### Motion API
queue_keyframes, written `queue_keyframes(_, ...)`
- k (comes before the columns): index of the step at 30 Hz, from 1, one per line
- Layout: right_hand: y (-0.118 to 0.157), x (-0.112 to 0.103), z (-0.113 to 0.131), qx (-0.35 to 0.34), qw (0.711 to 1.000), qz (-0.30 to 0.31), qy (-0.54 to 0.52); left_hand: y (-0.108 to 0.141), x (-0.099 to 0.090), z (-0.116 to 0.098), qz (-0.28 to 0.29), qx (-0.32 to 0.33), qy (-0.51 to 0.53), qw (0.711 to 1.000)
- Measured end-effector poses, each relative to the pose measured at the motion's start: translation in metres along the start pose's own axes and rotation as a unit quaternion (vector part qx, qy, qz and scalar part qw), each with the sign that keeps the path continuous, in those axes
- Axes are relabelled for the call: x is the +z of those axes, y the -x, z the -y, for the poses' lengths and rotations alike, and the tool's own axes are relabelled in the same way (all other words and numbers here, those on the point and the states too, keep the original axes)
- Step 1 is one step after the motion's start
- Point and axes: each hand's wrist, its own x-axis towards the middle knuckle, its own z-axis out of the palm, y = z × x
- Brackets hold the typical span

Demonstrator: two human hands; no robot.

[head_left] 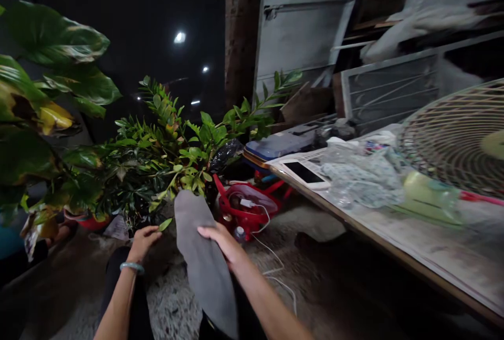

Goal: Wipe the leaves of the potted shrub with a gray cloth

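Observation:
My right hand (225,245) grips a long, flat grey piece (202,256), shaped like a shoe insole, with the thumb lying across its upper face. It stretches from above my lap toward the plants. Left of it, my left hand (145,243) wears a pale bracelet (132,267). Its fingertips are pinched together at a small green leaf (165,224). Just beyond both hands stand leafy potted plants (157,146). A red basket-like bag (248,209) sits on the ground to the right, with a white charger and cable (275,258) trailing from it.
A table (394,230) runs along the right side. On it lie a white phone (303,173), a blue case (279,143) and crumpled plastic bags (362,174), beside a fan (452,135). Large leaves (59,62) hang at the left. Part of another person (16,251) shows at the left edge.

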Motion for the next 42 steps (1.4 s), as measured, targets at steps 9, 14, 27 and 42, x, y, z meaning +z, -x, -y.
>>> queue_keyframes(9,-0.039,-0.006,0.072,-0.036,0.981,-0.096,-0.163,0.014,0.023,-0.056,-0.098,0.026,0.174,0.980)
queue_keyframes(14,-0.028,0.011,0.021,0.040,0.997,0.063,-0.018,0.013,0.030,-0.061,-0.136,0.042,0.191,0.971)
queue_keyframes(27,-0.047,-0.007,0.051,0.065,0.985,-0.005,-0.158,0.024,0.041,-0.073,-0.138,0.023,0.207,0.968)
queue_keyframes(42,0.040,-0.044,-0.029,0.115,0.992,0.012,-0.050,0.034,0.036,-0.065,-0.040,0.019,0.241,0.970)
